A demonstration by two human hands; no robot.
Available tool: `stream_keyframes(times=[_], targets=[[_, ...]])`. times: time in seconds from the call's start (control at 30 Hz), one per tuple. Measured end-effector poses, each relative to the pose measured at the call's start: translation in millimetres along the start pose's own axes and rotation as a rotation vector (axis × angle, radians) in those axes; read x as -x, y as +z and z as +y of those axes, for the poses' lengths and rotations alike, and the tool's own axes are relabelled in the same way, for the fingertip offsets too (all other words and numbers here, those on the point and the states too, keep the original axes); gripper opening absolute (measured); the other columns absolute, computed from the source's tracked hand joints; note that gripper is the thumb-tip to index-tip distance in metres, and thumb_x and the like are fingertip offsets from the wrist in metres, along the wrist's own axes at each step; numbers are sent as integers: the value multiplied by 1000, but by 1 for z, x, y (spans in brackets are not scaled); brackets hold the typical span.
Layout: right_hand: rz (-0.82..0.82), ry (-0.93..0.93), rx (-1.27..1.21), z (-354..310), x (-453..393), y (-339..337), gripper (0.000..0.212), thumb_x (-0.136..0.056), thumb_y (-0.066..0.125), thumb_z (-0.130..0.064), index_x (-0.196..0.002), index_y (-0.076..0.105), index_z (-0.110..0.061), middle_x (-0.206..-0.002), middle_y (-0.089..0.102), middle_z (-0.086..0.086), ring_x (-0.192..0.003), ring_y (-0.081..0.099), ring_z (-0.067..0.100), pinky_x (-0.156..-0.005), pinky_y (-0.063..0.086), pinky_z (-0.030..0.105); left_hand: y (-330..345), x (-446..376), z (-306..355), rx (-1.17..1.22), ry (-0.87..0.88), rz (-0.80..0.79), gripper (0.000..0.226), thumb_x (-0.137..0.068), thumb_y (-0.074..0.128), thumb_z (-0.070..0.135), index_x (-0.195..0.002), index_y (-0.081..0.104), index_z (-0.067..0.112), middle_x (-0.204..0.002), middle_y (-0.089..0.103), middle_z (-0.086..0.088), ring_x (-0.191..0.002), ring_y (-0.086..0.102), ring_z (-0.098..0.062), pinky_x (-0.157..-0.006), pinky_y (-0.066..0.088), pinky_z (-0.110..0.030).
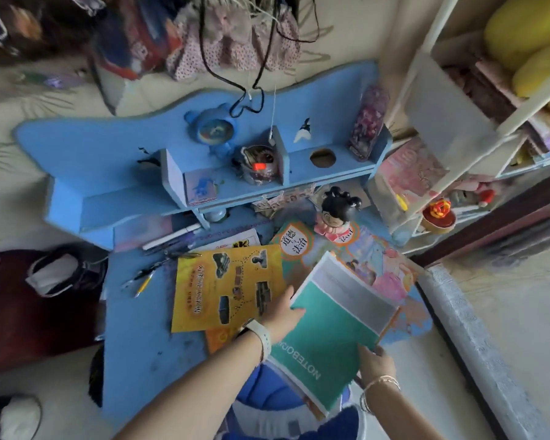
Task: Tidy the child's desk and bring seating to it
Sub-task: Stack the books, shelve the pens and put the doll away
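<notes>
Both hands, left (pixel 281 312) and right (pixel 373 363), grip one green notebook (pixel 327 325); one yellow book (pixel 227 285) beside it.

Booklet (pixel 227 287) lies on desk (pixel 134 338), left of notebook (pixel 327 328).
</notes>
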State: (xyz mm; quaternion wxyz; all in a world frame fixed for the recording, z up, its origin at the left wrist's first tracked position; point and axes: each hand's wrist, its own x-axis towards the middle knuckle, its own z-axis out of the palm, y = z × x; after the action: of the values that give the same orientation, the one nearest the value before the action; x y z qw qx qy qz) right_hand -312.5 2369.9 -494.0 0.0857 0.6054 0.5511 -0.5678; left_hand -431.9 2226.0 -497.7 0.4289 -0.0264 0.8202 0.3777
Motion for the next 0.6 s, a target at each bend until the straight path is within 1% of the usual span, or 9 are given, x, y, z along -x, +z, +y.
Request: stream_keyframes(times=[0.07, 0.13, 0.2, 0.27, 0.3, 0.4, 0.47, 0.5, 0.6], targets=[[14, -123, 158, -10, 14, 13, 9, -93, 52, -4, -101, 56, 0, -89, 60, 13, -80, 54, 28, -72, 45, 40, -15, 11, -21, 107, -57, 33, 69, -92, 56, 29, -150, 22, 13, -154, 32, -5, -138, 36, -25, -110, 35, -36], [-3, -282, 316, -25, 29, 36, 20, -94, 49, -6, -113, 56, -2, -94, 60, 18, -76, 52, 27, -67, 38, 31, -33, 21, -51, 260, -98, 73, 58, -87, 64, 26, -139, 42, 10, -141, 50, -7, -125, 52, -25, -104, 44, -37], [-65, -425, 416, -48, 35, 58, 21, -94, 49, -7, -113, 56, -7, -90, 61, 18, -66, 49, 26, -60, 39, 26, -43, 31, -72, 413, -106, 107, 29, -84, 67, 21, -110, 61, 9, -109, 68, -7, -96, 65, -20, -88, 54, -35], [-143, -549, 549, -74, 34, 94, 20, -93, 51, -10, -112, 57, -12, -90, 62, 18, -66, 50, 25, -61, 42, 26, -52, 40, -93, 481, -103, 179, 9, -85, 67, 16, -81, 61, 11, -75, 64, -4, -71, 62, -16, -61, 52, -22], [-189, -602, 633, -88, 35, 112, 22, -92, 52, -12, -113, 58, -12, -88, 61, 17, -68, 52, 25, -63, 43, 29, -55, 42, -102, 559, -117, 187, 9, -86, 65, 13, -80, 59, 11, -73, 62, -5, -70, 62, -18, -56, 49, -19], [-335, -791, 904, -122, 42, 170, 26, -92, 53, -15, -115, 61, -9, -82, 60, 15, -68, 53, 25, -61, 40, 29, -57, 41, -119, 951, -235, 94, 17, -92, 58, 12, -109, 55, 11, -103, 64, -15, -90, 64, -27, -68, 55, -29], [-406, -900, 1147, -133, 52, 209, 30, -94, 51, -22, -120, 61, -11, -106, 66, 16, -85, 60, 29, -70, 45, 30, -53, 37, -126, 1172, -297, 52, 17, -96, 52, 11, -112, 55, 9, -104, 64, -17, -88, 63, -26, -62, 57, -27], [-429, -943, 1266, -138, 58, 225, 34, -96, 50, -26, -126, 58, -12, -123, 63, 13, -102, 60, 30, -83, 47, 31, -51, 36, -125, 1271, -324, 45, 13, -97, 49, 9, -108, 55, 7, -97, 66, -18, -85, 63, -26, -57, 58, -26], [-526, -1019, 1532, -131, 61, 266, 45, -97, 47, -32, -140, 46, -19, -150, 41, 5, -136, 40, 26, -113, 29, 32, -39, 29, -127, 1514, -425, 80, 14, -97, 47, 2, -102, 56, -7, -75, 68, -22, -72, 63, -31, -49, 58, -30]])
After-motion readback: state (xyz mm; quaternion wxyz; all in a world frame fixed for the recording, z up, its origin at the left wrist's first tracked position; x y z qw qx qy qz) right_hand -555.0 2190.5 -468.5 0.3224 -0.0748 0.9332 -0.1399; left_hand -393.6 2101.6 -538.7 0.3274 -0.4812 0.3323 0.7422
